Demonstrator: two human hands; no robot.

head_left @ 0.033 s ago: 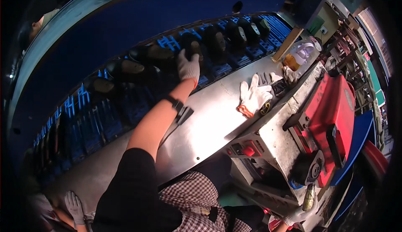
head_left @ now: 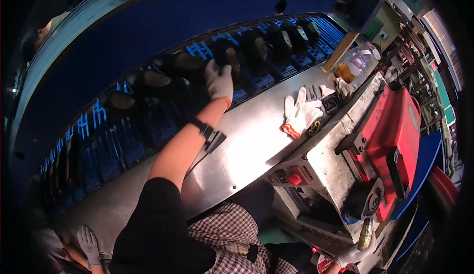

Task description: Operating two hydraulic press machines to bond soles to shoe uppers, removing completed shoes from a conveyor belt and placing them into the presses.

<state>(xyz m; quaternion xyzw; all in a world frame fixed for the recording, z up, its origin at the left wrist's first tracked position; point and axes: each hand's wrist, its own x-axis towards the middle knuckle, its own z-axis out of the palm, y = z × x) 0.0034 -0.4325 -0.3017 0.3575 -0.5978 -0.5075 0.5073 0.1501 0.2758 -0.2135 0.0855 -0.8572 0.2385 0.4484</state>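
the gloved left hand (head_left: 219,82) reaches across the steel counter (head_left: 247,145) to a dark shoe (head_left: 228,56) on the blue rack conveyor (head_left: 256,81), its fingers resting on the shoe's near side; whether they grip it cannot be told. the right hand is not in view. a spare pair of white gloves (head_left: 302,112) lies on the counter. judging by this, the shoe is only reached, not yet lifted off the line

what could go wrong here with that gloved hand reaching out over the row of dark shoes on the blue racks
The white-gloved left hand stretches far out to a dark shoe on the blue rack line; its grip may slip, or it may knock neighbouring shoes. The black wrist strap with its cable could snag on the steel table's edge. The loose white gloves could slide off.
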